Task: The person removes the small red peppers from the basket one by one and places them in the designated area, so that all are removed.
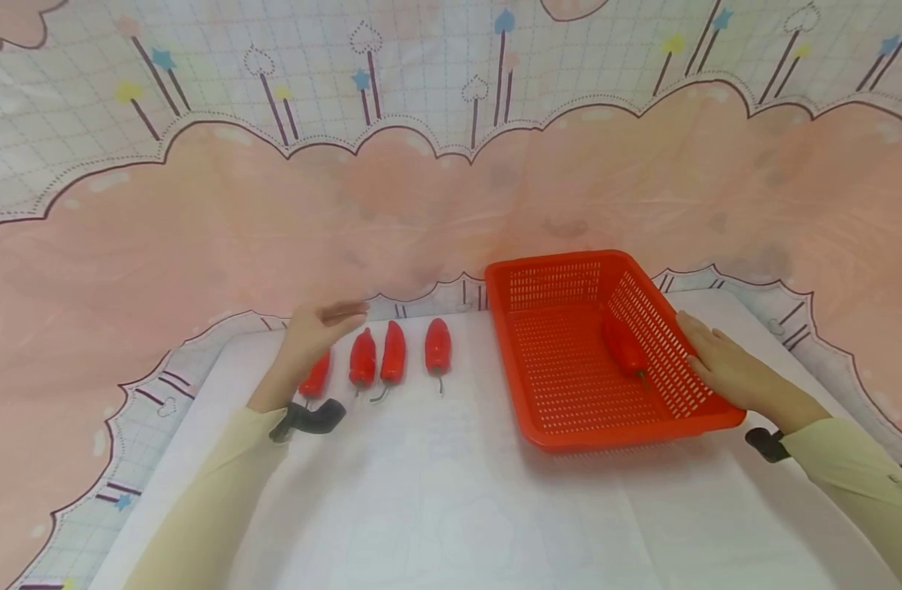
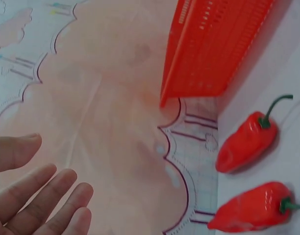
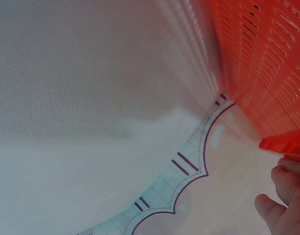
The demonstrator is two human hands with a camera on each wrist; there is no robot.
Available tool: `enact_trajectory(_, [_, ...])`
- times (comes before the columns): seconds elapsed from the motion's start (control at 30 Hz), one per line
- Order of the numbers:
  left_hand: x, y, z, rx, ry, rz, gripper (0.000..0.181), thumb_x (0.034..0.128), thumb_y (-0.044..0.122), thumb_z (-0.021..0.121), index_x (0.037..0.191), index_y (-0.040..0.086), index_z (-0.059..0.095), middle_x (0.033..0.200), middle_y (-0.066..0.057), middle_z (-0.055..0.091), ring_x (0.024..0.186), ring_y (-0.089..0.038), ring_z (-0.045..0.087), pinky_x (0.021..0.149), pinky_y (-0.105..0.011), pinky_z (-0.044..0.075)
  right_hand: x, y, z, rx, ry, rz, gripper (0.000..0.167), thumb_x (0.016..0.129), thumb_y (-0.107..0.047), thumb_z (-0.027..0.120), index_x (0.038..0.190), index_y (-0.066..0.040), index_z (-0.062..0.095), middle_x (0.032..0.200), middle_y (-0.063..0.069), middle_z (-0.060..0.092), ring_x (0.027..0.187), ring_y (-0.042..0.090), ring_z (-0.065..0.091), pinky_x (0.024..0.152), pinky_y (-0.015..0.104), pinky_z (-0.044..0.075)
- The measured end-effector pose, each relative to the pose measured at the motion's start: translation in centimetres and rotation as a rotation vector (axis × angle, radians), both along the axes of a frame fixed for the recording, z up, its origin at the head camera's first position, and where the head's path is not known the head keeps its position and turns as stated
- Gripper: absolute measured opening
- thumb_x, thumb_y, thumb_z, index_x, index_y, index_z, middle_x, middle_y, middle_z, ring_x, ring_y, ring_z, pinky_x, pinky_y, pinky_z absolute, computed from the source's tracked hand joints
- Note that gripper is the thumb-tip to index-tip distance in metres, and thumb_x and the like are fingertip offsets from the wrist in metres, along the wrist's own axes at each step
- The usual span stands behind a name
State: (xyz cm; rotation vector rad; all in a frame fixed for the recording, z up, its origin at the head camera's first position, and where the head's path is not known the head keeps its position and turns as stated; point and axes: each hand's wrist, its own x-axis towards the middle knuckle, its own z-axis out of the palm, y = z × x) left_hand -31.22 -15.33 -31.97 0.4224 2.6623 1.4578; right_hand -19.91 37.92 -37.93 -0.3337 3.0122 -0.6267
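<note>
My left hand (image 1: 310, 338) is raised over the leftmost red pepper (image 1: 315, 378), partly covering it. The thumb and fingers are spread apart with nothing between them, as the left wrist view also shows. To its right lie more red peppers, one (image 1: 363, 359), a slimmer one (image 1: 394, 354) and another (image 1: 438, 347), with stems toward me. At the right stands a red plastic basket (image 1: 627, 434) with slotted walls, and one pepper (image 1: 625, 348) lies inside by its right wall. My right hand (image 1: 731, 373) holds the basket's right rim, thumb inward and fingers outside.
A white-covered table (image 1: 436, 492) carries the peppers and the basket. Close behind it hangs a pink and white patterned sheet (image 1: 310, 213), which also shows down both sides. Black straps (image 1: 314, 416) circle both wrists.
</note>
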Motion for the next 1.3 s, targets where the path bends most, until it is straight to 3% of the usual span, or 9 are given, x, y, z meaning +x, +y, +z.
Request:
enact_trajectory(0.23, [0.3,2.9,1.0,0.016,-0.028,-0.027,0.048,0.0904,0.025,0.062,0.135,0.011,0.051,0.133,-0.012,0.057,0.123,-0.029,0.054,0.101,-0.043,0.046,0.0,0.0,-0.1,0.007,0.010,-0.001,0.065,0.098,-0.015,0.040,0.148,0.006,0.002,0.151,0.033,0.011,0.139,0.048,0.012,0.118,0.050,-0.004])
enact_trajectory(0.5, [0.5,6.6,1.7,0.014,-0.017,-0.049,0.045,0.0886,0.027,0.064,0.131,0.015,0.055,0.131,-0.007,0.059,0.120,-0.026,0.056,0.097,-0.041,0.049,0.0,0.1,0.0,0.011,0.014,0.003,0.066,0.099,-0.016,0.040,0.148,0.005,0.001,0.151,0.033,0.011,0.140,0.048,0.012,0.118,0.053,-0.002])
enact_trajectory(0.83, [-0.6,11.1,2.0,0.028,0.003,-0.126,0.039,0.0889,0.024,0.064,0.125,0.012,0.060,0.125,-0.008,0.063,0.116,-0.024,0.059,0.099,-0.037,0.048,-0.1,0.1,-0.1,0.007,0.000,-0.002,0.067,0.098,-0.015,0.041,0.148,0.005,0.001,0.151,0.033,0.010,0.139,0.048,0.011,0.117,0.053,-0.002])
enact_trajectory(1.0, [-0.8,13.8,2.2,0.053,-0.020,-0.152,0.034,0.0887,0.020,0.065,0.122,0.010,0.063,0.123,-0.008,0.064,0.115,-0.024,0.060,0.097,-0.036,0.049,-0.2,0.1,-0.1,0.016,0.004,-0.001,0.067,0.098,-0.015,0.041,0.147,0.006,0.001,0.150,0.034,0.011,0.139,0.049,0.012,0.116,0.058,0.000])
enact_trajectory(1.13, [-0.8,15.7,2.1,0.074,-0.024,-0.209,0.034,0.0892,0.019,0.064,0.122,0.010,0.063,0.126,-0.007,0.063,0.113,-0.022,0.061,0.096,-0.036,0.050,-0.1,0.0,-0.1,0.036,0.007,0.000,0.067,0.098,-0.016,0.041,0.147,0.006,0.001,0.150,0.034,0.012,0.138,0.049,0.013,0.115,0.059,0.001])
enact_trajectory(1.3, [-0.7,17.9,1.9,0.029,0.047,-0.294,0.034,0.0890,0.023,0.064,0.121,0.012,0.063,0.126,-0.004,0.062,0.115,-0.019,0.058,0.096,-0.034,0.049,-0.1,-0.1,0.2,0.081,0.038,0.013,0.066,0.097,-0.016,0.042,0.147,0.009,0.005,0.149,0.035,0.016,0.138,0.049,0.016,0.114,0.060,0.005])
